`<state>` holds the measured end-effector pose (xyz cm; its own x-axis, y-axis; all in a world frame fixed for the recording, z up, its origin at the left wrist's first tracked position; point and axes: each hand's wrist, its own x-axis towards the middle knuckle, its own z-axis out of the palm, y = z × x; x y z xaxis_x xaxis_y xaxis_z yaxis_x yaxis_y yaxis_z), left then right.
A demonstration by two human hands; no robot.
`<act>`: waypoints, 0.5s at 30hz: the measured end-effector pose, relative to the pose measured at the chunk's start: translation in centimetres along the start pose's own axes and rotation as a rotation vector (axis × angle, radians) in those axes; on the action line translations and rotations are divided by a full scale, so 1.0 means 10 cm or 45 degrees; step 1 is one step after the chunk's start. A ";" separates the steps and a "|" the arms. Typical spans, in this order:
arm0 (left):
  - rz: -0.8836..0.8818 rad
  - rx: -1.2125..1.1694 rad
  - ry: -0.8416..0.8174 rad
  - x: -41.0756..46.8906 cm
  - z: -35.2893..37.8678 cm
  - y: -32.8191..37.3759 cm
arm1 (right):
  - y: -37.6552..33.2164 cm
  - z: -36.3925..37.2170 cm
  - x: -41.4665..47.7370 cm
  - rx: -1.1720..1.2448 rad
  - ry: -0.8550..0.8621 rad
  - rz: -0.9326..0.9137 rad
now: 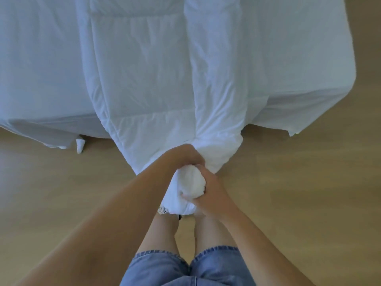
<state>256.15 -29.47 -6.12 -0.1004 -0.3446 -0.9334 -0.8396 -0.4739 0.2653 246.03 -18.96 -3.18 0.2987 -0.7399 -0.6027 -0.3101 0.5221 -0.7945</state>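
Two hands: both grip one white duvet point(144, 79) at its near end, one just ahead of the other and touching.
Left hand point(186, 157): fingers are curled down over the gathered cloth on the side toward the bed. It is the farther of the two from the body.
Right hand point(209, 190): fingers and thumb are wrapped round the bunched end point(191, 182) from the right, closer to the body and above the knees.
Duvet's place: it lies as a long folded band on the bed point(31, 58), runs over the foot edge and narrows to the wad in the hands. A little cloth hangs below them in front of the legs.
Long axis: it points straight away from the person, from the hands up the bed and out of view at the far end.
Deciding relation: nearly all of the duvet lies ahead of the hands, in line with both forearms, and only the wad is behind the left hand.
Step, as a judgement: the near end is probably being gathered so the band can be drawn toward the foot edge.
Next move calls for: a pull straight back along that axis, led by the nearer right hand.
Risk: the sheet point(309, 100) may drag along, or cloth may trail onto the wooden floor point(299, 193).
Also seen: denim shorts point(208, 269).
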 end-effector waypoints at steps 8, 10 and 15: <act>0.217 -0.597 0.067 -0.28 0.24 -1.16 | 0.08 -0.15 0.69 0.416 0.781 0.501; 0.243 -0.717 0.086 -0.38 0.15 -1.46 | -0.04 0.21 1.05 0.501 0.738 0.532; 0.373 -0.952 0.293 -0.59 -0.59 -2.36 | -0.90 1.45 1.81 0.412 0.957 0.155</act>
<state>279.69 -21.03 -5.40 -0.0799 -0.6561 -0.7505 -0.2131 -0.7242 0.6558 267.32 -30.90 -8.05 -0.4388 -0.6968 -0.5674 0.0079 0.6284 -0.7778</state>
